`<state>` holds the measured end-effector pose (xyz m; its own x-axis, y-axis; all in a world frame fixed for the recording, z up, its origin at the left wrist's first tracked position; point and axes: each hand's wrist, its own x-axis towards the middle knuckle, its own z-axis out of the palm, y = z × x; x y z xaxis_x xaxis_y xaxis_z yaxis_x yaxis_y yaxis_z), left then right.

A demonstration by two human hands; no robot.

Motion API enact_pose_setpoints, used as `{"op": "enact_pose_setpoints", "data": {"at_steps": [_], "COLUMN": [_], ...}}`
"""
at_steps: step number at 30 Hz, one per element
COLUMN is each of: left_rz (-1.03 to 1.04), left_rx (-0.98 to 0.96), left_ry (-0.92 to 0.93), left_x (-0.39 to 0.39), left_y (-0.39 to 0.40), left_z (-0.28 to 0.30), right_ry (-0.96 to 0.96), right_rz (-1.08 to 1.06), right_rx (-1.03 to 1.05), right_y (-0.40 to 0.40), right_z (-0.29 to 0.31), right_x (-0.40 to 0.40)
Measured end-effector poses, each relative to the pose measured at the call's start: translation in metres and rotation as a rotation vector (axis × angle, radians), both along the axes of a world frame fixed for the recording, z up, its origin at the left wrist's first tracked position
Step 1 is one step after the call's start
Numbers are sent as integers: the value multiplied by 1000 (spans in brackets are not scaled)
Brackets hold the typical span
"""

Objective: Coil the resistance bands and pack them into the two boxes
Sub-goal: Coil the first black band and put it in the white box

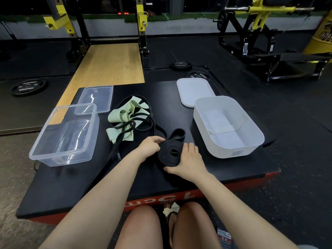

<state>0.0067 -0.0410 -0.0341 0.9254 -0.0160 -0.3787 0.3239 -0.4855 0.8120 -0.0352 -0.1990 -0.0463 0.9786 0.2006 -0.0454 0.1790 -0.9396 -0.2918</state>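
A wide black resistance band (170, 154) lies rolled into a flat coil on the black platform (89, 178), with a loose loop sticking out behind it. My left hand (150, 147) pinches the coil's left edge. My right hand (188, 159) cups its right side, thumb under the near rim. A pale green band (122, 116) lies tangled with a thin black band (143, 124) behind the coil. The clear box (61, 151) stands at the left and the white box (233, 150) at the right, both with nothing inside.
A clear lid (96, 97) lies behind the clear box, a white lid (195, 90) behind the white box. Weight plates (27, 86) lie on the dark gym floor. A squat rack and a yellow machine stand at the back. My knees are below the platform's red front edge.
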Motion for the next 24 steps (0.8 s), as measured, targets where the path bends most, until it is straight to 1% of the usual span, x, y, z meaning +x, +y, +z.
{"op": "enact_pose_setpoints", "data": {"at_steps": [2,4,9,12,18,20,24], "left_rz": [37,37,-93,-188,-308,-301,-227], "left_rx": [15,67,246,386,568,565,479], "left_ry": [12,-14,-80,-135,-213,-227,-254], "left_x": [2,3,5,3,-3,-3,-1], "left_y": [0,-3,-8,-6,-4,-4,-1], "left_z": [0,-1,-3,-6,-7,-6,-6], "right_ry": [6,25,85,117,167,179,199], "right_rz": [45,93,177,221,281,305,335], "right_rx": [19,39,36,25,32,10,-33], "right_y": [-4,-9,-19,-24,-30,-32,-33], "right_z": [1,3,7,10,14,16,19], "right_x": [3,6,15,19,23,26,28]}}
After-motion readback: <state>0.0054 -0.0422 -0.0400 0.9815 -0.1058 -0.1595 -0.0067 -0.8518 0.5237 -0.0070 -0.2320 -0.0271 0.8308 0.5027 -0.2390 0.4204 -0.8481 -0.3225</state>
